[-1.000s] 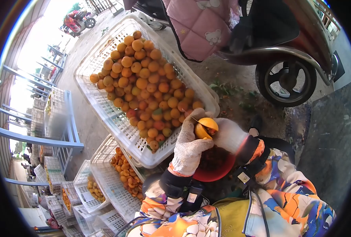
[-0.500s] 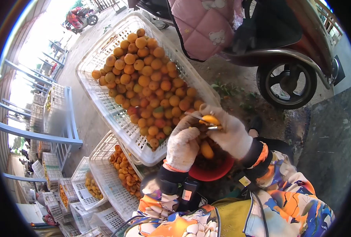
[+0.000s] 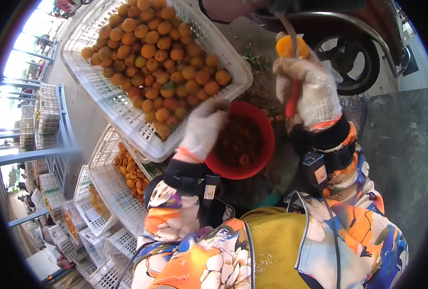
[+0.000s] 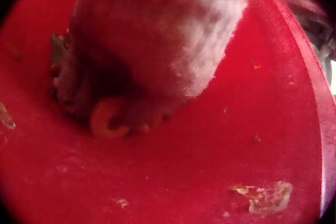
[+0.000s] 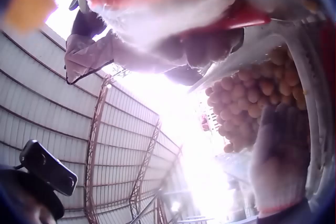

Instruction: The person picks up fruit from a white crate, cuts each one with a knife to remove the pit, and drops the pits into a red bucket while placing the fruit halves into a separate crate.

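My gloved right hand [image 3: 315,91] grips a red-handled knife [image 3: 292,98], raised to the right of the bowl. Its blade points away from me and crosses in front of an orange apricot piece [image 3: 286,46] at the fingertips. That piece shows as a blur [image 5: 30,8] in the right wrist view. The gloved left hand [image 3: 202,127] hangs over the left rim of a red bowl [image 3: 267,156], beside the crate. Nothing shows in it, and its fingers look fairly straight in the right wrist view. Dark pits and scraps [image 3: 238,139] lie in the bowl.
A white plastic crate [image 3: 90,103] of whole apricots [image 3: 149,62] stands at the upper left. Below it, another crate [image 3: 109,185] holds orange apricot pieces [image 3: 129,168]. A scooter wheel [image 3: 351,62] is beyond the right hand. Stacked crates [image 3: 48,113] and blue rails [image 3: 36,156] line the left.
The hands were together over the bowl on a cut-open apricot; now they are apart. The right has risen away to the right with knife and piece, the left is at the bowl's left side.
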A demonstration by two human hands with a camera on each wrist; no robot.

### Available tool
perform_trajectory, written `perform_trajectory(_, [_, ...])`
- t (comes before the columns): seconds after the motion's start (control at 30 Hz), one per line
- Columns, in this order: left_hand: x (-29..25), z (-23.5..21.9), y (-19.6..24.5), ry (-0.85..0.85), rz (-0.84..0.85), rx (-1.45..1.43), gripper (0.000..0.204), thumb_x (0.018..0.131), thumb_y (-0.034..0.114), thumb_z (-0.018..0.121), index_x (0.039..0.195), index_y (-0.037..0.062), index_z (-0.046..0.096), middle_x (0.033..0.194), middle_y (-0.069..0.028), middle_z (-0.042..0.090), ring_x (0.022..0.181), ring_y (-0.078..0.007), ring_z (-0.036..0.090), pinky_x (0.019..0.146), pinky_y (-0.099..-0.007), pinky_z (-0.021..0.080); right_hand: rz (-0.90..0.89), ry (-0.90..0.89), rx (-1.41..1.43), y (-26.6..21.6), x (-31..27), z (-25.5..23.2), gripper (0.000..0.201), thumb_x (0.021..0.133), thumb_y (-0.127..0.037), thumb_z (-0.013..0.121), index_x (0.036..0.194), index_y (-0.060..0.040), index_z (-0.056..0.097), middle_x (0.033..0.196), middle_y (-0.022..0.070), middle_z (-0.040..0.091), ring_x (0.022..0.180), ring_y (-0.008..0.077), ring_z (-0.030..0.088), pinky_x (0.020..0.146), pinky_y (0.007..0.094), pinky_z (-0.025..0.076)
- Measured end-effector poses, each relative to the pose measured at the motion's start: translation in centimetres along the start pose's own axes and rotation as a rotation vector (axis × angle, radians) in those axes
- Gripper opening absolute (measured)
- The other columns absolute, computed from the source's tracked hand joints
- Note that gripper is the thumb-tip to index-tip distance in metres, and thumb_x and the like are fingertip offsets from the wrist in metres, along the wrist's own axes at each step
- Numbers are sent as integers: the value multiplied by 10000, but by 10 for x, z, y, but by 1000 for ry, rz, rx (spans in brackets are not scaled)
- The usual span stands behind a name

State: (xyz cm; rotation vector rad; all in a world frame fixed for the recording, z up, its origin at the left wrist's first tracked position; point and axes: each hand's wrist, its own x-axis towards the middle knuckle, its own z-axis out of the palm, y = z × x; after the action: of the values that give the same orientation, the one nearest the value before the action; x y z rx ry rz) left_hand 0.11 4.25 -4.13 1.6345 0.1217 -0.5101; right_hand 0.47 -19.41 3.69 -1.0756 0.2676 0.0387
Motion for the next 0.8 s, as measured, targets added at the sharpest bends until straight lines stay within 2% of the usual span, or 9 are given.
perform_trajectory(0.07, [13,18,-30,-140,4,275,297,845,75,585,1109,-16,687,931,-56,677,835,-135,626,729,-270,517,9,-1,-53,-7,-5,-8,459,883,-84,580,1335,-8,547,839,80,651,575,149,566,512,270,462])
perform_trajectory(0.17, [47,42,-94,-406,-36,894,343,862,214,586,1109,5,701,1087,-200,707,1007,-351,673,886,-422,524,-6,-24,-112,1,3,-22,444,890,-102,581,1324,-10,558,835,75,654,561,147,563,505,273,461])
perform_trajectory(0.2, [59,45,-135,-420,-45,896,343,862,214,586,1109,5,701,1087,-200,707,1007,-351,673,886,-422,524,74,17,-71,4,6,-28,439,887,-110,594,1311,1,559,835,66,657,548,139,560,499,262,458])
perform_trajectory(0.27, [77,51,-203,-755,-238,1204,435,888,329,575,1152,0,680,1197,-275,649,1135,-414,618,975,-457,486,92,20,-100,-6,5,-24,434,884,-102,598,1303,4,560,835,61,657,546,132,562,496,253,455])
perform_trajectory(0.5, [60,85,-204,-683,-416,1242,629,923,414,554,1385,-9,502,1278,-286,605,1217,-417,576,1048,-437,451,-18,47,-102,-20,10,-41,432,867,-68,626,1283,21,553,876,92,655,570,142,591,505,260,483])
perform_trajectory(0.57, [68,87,-244,-742,-469,1232,653,939,408,525,1439,-4,438,1310,-267,597,1235,-411,568,1063,-437,437,-66,59,-41,-22,12,-41,451,860,-51,633,1296,30,546,879,106,651,577,161,598,511,274,490])
perform_trajectory(0.6, [68,88,-259,-744,-464,1234,653,939,408,525,1439,-4,438,1310,-267,597,1235,-411,568,1063,-437,437,-40,25,38,-25,11,-44,325,856,-10,666,1175,8,604,867,64,673,635,121,618,585,257,499])
perform_trajectory(0.67, [68,89,-289,-594,-381,1211,518,966,387,475,1319,36,620,1383,-239,558,1313,-373,522,1102,-446,416,-26,43,10,-29,9,-44,331,856,-13,663,1181,8,599,863,63,670,637,122,616,588,259,497])
perform_trajectory(0.8, [73,94,-320,-690,-401,1255,525,983,402,452,1314,31,622,1387,-236,556,1306,-386,526,1098,-460,419,-8,77,-35,-31,10,-45,354,854,-15,652,1200,4,581,841,53,656,626,126,607,585,260,487])
